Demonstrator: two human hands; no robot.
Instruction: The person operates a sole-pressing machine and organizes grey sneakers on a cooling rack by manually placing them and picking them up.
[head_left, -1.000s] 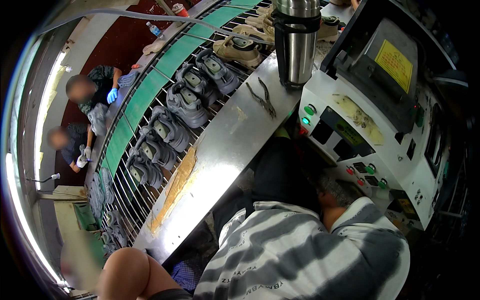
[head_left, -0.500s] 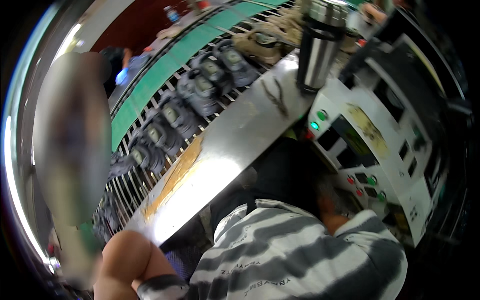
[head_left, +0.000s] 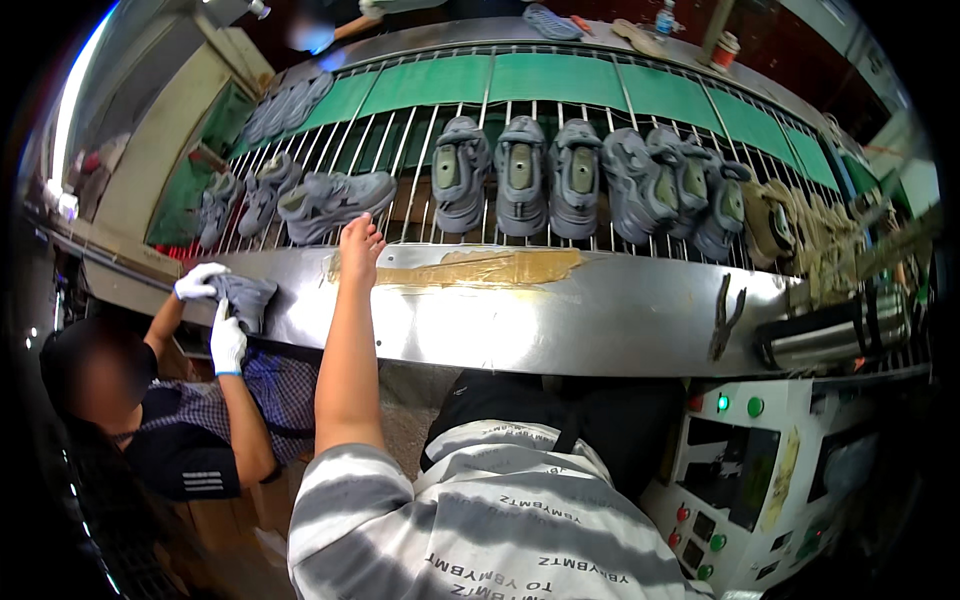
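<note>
Grey shoe (head_left: 335,205): lay sideways on the rod rack (head_left: 418,165), long axis roughly left-right, just beyond the left hand (head_left: 362,250).
Left fingers: bent at its right end; grip couldn't be told.
Right hand: out of view; left nearer.

Ledge (head_left: 440,325) is smooth, glossy metal. Tape (head_left: 490,268) is shiny and wrinkled. Shirt (head_left: 480,510) is matt cloth. Grey shoes (head_left: 330,208) appear matt.
</note>
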